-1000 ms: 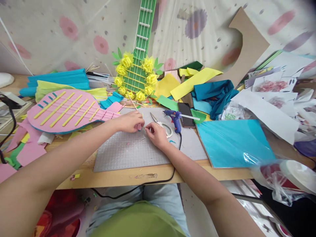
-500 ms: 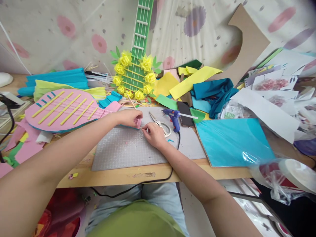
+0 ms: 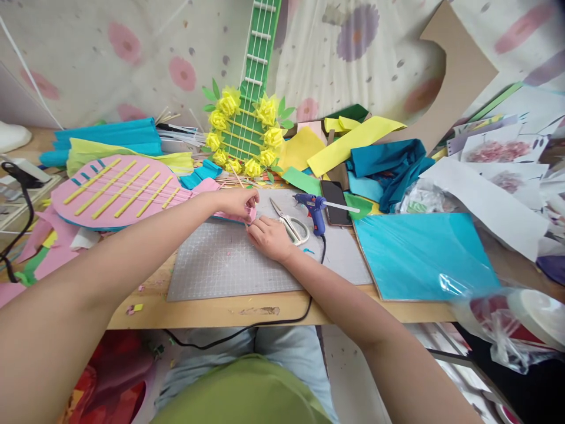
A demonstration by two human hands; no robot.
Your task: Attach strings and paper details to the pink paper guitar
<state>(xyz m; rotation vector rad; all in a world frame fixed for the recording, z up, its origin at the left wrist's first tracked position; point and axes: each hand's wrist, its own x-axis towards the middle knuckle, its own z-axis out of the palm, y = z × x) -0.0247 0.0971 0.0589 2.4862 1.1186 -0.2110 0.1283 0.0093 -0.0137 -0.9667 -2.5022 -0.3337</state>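
A pink paper guitar with yellow strips, pink strings and a blue edge lies at left, its neck pointing right across the grey cutting mat. My left hand is over the neck's far end, fingers bent and closed on it. Against that same end is my right hand, its fingers curled together; what lies between the fingertips is hidden. Just beyond my right hand are the white-handled scissors, partly covered by it. A blue glue gun with a pale glue stick rests to their right.
A green paper guitar with yellow flowers leans against the curtain. Right of the glue gun are a phone, coloured paper scraps and a blue sheet. The glue gun's black cable hangs over the table's front edge.
My right hand has turned and closed in against the end of the pink neck, where its fingertips were pinched beside it. My left hand stays at the neck. The view has shifted slightly.
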